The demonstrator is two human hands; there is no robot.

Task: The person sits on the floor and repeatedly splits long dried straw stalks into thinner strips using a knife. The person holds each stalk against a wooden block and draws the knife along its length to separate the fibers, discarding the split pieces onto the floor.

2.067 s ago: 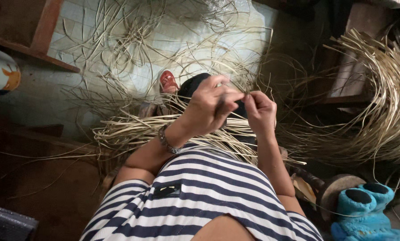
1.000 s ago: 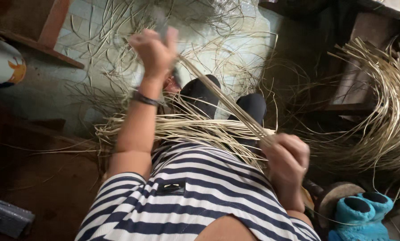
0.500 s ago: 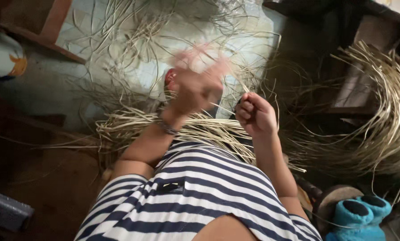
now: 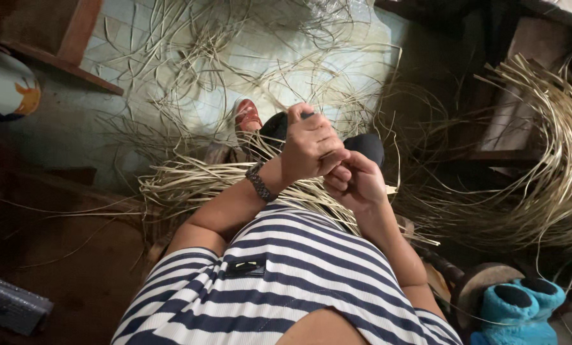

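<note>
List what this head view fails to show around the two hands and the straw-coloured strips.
- What the left hand and right hand pinch: the curled fingers hide it.
- Whether either hand grips a strip: cannot tell, same reason.
- The middle of the bundle of strips on the lap: covered by the forearms and striped shirt.
- The blue plush slippers: cut off by the bottom edge.
- The red sandal: partly behind the knee.

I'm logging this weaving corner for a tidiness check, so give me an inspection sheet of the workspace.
Surface: pale tiled floor, strewn with loose strips.
Job's things: bundle of pale cane strips lying across the lap.
Clutter: big coil of strips; blue plush slippers; small grey box.
Hands: left hand and right hand touching, pinched together over the bundle.
Cables: nothing seen.
Surroundings: dark wooden furniture; red sandal.
</note>
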